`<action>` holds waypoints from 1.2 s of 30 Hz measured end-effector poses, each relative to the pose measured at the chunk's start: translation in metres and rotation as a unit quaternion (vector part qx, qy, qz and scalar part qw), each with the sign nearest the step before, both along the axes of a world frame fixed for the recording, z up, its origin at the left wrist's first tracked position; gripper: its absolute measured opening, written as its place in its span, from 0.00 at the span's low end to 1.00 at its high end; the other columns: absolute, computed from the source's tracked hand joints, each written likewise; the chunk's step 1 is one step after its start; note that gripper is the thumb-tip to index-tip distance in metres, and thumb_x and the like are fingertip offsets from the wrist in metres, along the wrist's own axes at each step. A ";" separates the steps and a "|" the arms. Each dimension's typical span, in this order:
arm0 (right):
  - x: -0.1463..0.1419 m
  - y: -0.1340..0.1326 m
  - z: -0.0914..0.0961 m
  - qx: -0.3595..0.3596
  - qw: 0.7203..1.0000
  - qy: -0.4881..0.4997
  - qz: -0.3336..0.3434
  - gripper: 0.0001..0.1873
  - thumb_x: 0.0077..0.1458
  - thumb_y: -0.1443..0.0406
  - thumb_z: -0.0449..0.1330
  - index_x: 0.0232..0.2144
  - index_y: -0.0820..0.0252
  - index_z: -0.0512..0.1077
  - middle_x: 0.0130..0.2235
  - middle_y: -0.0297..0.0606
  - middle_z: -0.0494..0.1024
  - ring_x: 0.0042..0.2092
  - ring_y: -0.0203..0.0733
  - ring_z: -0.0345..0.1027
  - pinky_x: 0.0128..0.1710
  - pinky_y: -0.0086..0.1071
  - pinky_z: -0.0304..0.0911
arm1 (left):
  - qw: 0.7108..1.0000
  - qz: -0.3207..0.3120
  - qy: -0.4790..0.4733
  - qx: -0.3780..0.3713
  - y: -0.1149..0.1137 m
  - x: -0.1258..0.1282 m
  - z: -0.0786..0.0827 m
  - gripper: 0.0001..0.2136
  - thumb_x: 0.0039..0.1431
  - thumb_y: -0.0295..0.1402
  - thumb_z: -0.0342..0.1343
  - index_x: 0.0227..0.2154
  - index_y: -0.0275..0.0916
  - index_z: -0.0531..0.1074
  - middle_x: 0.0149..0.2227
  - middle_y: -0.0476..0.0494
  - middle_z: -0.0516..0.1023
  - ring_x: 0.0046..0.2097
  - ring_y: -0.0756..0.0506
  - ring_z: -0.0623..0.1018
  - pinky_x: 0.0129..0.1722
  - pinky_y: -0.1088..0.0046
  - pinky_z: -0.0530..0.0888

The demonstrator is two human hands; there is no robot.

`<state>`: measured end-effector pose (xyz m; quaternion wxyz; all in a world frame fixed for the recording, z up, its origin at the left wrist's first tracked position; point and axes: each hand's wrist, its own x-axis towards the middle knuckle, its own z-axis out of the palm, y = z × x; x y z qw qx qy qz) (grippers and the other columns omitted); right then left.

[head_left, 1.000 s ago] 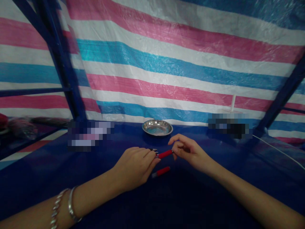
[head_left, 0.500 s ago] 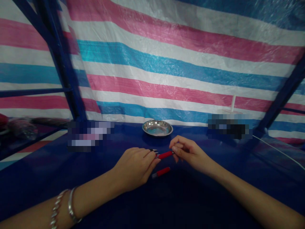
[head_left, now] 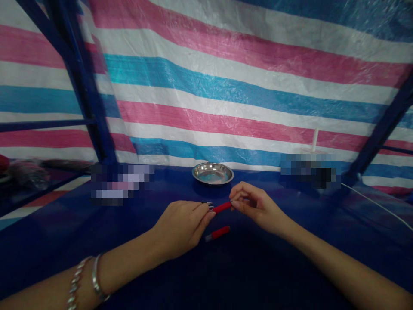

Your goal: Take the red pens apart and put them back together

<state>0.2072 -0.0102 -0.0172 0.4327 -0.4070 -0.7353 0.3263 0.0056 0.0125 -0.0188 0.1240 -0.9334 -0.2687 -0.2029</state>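
Note:
My left hand [head_left: 183,226] and my right hand [head_left: 254,206] meet over a dark blue table [head_left: 206,275]. Between them is a small red cylindrical piece [head_left: 222,207]. The right hand's fingertips pinch its right end. The left hand's fingers are closed on a small dark metal part [head_left: 208,204] at its left end. A second red piece with a silver end [head_left: 217,233] lies on the table just below, beside the left hand's fingertips.
A shiny round metal dish [head_left: 213,173] stands behind the hands by the striped pink, white and blue tarp. Blurred objects sit at the back left [head_left: 121,183] and back right [head_left: 308,170]. A white cable [head_left: 377,202] runs along the right. Blue frame posts rise on both sides.
The right hand has shifted slightly left and closed its fingers further on the red piece, which now tilts up a little. The left hand has barely moved.

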 end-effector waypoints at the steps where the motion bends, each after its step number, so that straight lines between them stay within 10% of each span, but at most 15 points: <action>1: 0.000 0.000 0.000 0.007 1.000 -0.010 -0.006 0.06 0.50 0.63 0.53 0.30 0.60 0.61 0.27 0.33 0.67 0.27 0.32 0.59 0.24 0.25 0.52 | 1.000 0.000 -0.001 -0.009 0.000 0.000 0.000 0.15 0.60 0.32 0.36 0.27 0.36 0.66 0.25 0.46 0.72 0.26 0.49 0.71 0.26 0.73 0.65; 36: 0.014 0.011 -0.009 0.113 0.940 -0.286 -0.149 0.05 0.47 0.70 0.56 0.28 0.62 0.72 0.28 0.36 0.73 0.27 0.34 0.62 0.27 0.27 0.56 | 0.986 0.034 0.163 -0.028 0.002 -0.002 0.009 0.15 0.59 0.37 0.38 0.29 0.37 0.69 0.27 0.44 0.73 0.29 0.46 0.73 0.27 0.71 0.65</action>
